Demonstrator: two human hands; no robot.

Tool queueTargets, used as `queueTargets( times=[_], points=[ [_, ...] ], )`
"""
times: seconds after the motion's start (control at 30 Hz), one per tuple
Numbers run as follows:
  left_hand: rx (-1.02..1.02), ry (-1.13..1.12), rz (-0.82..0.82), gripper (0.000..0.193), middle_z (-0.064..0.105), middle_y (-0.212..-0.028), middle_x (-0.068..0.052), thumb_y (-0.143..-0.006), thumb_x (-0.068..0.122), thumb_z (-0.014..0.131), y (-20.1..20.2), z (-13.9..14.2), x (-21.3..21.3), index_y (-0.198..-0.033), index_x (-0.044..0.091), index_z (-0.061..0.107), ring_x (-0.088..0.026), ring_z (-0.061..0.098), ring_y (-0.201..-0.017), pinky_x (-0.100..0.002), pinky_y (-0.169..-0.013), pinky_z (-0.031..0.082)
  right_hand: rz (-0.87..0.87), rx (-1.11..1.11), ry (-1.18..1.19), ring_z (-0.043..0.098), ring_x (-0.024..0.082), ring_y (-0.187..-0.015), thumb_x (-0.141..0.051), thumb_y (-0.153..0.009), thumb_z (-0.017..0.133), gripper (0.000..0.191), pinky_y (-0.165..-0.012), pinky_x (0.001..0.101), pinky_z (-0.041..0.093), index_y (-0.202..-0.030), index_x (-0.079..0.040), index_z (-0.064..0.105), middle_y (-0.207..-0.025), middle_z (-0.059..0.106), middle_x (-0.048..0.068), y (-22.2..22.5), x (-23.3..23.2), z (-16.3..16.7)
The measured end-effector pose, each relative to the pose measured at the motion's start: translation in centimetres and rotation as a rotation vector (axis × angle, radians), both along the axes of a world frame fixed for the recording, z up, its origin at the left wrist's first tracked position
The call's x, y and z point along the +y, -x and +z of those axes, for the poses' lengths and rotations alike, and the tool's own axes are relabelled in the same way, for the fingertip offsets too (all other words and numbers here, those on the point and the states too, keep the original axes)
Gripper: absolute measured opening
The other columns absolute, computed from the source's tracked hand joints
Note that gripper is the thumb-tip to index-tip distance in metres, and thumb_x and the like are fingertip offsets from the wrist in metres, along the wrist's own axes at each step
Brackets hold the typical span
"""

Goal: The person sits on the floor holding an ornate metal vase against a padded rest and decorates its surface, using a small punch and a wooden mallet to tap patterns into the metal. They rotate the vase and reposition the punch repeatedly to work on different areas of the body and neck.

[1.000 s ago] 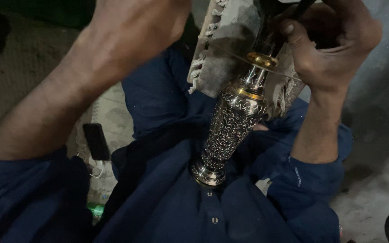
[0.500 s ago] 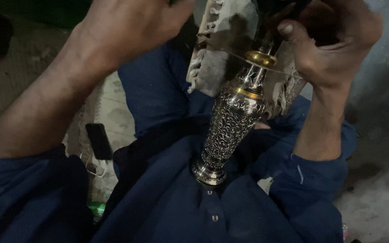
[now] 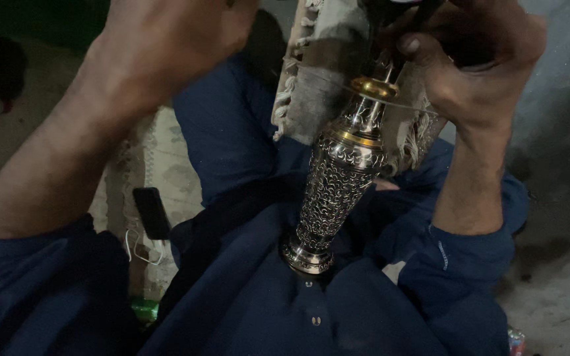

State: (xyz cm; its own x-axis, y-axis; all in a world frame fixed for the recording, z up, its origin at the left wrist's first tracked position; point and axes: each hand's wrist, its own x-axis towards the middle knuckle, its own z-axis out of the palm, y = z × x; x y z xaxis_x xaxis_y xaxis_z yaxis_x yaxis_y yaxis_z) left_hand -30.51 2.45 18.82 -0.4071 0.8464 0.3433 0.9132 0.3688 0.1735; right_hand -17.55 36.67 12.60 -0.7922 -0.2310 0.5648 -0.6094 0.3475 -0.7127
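Observation:
An ornate silver vase (image 3: 339,181) with pierced patterning and gold bands at the neck stands tilted, its base pressed against my dark blue shirt (image 3: 338,310). My right hand (image 3: 479,62) is closed around the vase's top, thumb beside the gold rim, with something dark in its grip. A dirty pale cloth (image 3: 315,72) with a fringed edge hangs behind the vase's neck. My left hand (image 3: 179,36) is raised at the upper left near the cloth; its fingers run out of the frame.
A dark phone (image 3: 151,212) and a thin white cable (image 3: 141,252) lie on a pale patterned mat (image 3: 166,165) by my left leg. A green object (image 3: 144,308) shows below them. Grey concrete floor (image 3: 562,198) is on the right.
My left arm has shifted slightly toward the cloth. The vase and my right hand stay in much the same place.

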Motion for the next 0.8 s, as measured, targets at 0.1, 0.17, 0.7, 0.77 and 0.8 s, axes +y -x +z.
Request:
queueTargets(
  times=[0.1,0.17,0.7,0.77,0.8],
  points=[
    [0.045,0.066,0.041,0.016,0.052,-0.064,0.002,-0.110,0.004,0.066,0.1,-0.1,0.1,-0.095,0.005,0.070,-0.007,0.048,-0.050,-0.021,-0.044,0.036,0.041,-0.042,0.068,0.079,0.028,-0.112,0.021,-0.114,0.060,0.044,-0.097,0.0347,0.069,-0.150,-0.001,0.049,-0.119,0.073,0.022,-0.1,-0.2,0.2],
    [0.031,0.084,0.071,0.020,0.051,-0.063,0.001,-0.111,0.004,0.068,0.2,-0.2,0.1,-0.091,0.006,0.069,-0.008,0.047,-0.047,-0.022,-0.042,0.035,0.020,-0.026,0.038,0.079,0.028,-0.111,0.023,-0.113,0.062,0.045,-0.096,0.0346,0.071,-0.150,-0.001,0.050,-0.118,0.072,0.022,0.0,-0.2,0.2],
    [-0.273,-0.054,0.147,0.022,0.053,-0.058,-0.008,-0.107,0.004,0.071,-0.3,-1.5,0.5,-0.086,-0.001,0.067,-0.018,0.051,-0.048,-0.033,-0.046,0.040,-0.090,-0.050,0.074,0.078,0.023,-0.105,0.021,-0.113,0.058,0.036,-0.092,0.0295,0.069,-0.143,0.003,0.056,-0.117,0.074,0.017,-0.4,-1.9,1.3],
    [-0.294,-0.081,0.150,0.023,0.053,-0.060,-0.007,-0.107,0.004,0.070,-0.5,-1.7,0.5,-0.085,-0.001,0.067,-0.017,0.051,-0.049,-0.033,-0.047,0.040,-0.085,-0.032,0.042,0.078,0.024,-0.107,0.020,-0.114,0.058,0.031,-0.095,0.0301,0.069,-0.140,0.002,0.058,-0.120,0.073,0.017,-0.5,-2.1,1.5],
    [-0.235,-0.102,0.127,0.019,0.054,-0.065,-0.005,-0.106,0.005,0.070,-0.5,-1.8,0.4,-0.089,-0.001,0.067,-0.016,0.052,-0.054,-0.032,-0.050,0.041,-0.093,-0.017,0.009,0.078,0.024,-0.107,0.020,-0.114,0.059,0.029,-0.095,0.0304,0.069,-0.137,0.002,0.059,-0.120,0.073,0.017,-0.5,-2.1,1.8]
  ],
)
